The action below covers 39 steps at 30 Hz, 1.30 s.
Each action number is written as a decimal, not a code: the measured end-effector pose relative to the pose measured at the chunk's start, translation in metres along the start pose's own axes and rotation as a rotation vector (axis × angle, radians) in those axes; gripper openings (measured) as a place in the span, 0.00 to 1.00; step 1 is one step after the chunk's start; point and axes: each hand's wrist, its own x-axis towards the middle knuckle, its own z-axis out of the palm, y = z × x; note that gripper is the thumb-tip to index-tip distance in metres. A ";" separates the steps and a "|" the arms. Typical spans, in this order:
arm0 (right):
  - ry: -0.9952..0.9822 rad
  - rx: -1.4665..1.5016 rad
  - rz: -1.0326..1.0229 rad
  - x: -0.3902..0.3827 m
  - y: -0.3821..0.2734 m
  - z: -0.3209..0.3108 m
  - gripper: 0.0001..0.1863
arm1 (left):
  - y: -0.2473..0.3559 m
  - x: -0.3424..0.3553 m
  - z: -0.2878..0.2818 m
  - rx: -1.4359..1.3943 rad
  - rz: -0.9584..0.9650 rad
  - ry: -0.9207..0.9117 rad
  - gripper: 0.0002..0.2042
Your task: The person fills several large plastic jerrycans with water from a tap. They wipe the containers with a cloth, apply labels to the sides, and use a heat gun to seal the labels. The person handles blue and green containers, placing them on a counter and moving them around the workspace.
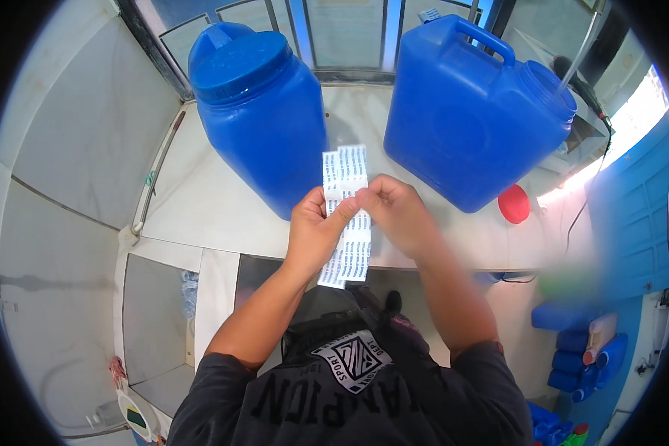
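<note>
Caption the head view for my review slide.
Left hand and right hand hold white strips before a round-lidded blue jug and a second blue jug.

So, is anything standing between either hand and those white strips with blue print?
Nothing visible: the left hand and right hand both grip the strips. The capped blue container and the other blue container stand beyond the hands, outside their grip on the strips.
</note>
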 end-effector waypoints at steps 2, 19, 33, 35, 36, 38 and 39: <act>0.012 0.119 -0.021 0.004 -0.003 0.000 0.11 | -0.006 0.002 -0.003 0.054 0.081 0.057 0.11; 0.574 -0.039 -0.046 -0.112 0.047 -0.281 0.07 | -0.039 -0.020 -0.027 -0.035 -0.212 0.326 0.14; 0.893 -0.567 -0.109 0.100 0.053 -0.565 0.21 | -0.053 -0.013 0.057 0.083 -0.248 0.479 0.07; 0.962 -0.773 -0.055 0.131 0.069 -0.590 0.23 | -0.052 -0.015 0.065 0.089 -0.239 0.503 0.07; 1.007 -0.881 -0.062 0.136 0.082 -0.611 0.23 | -0.052 -0.009 0.070 0.092 -0.240 0.490 0.07; 0.985 -1.004 -0.014 0.154 0.082 -0.606 0.23 | -0.053 -0.015 0.076 0.087 -0.237 0.532 0.06; 0.937 -1.021 0.046 0.163 0.075 -0.589 0.22 | -0.053 -0.022 0.078 0.084 -0.234 0.571 0.06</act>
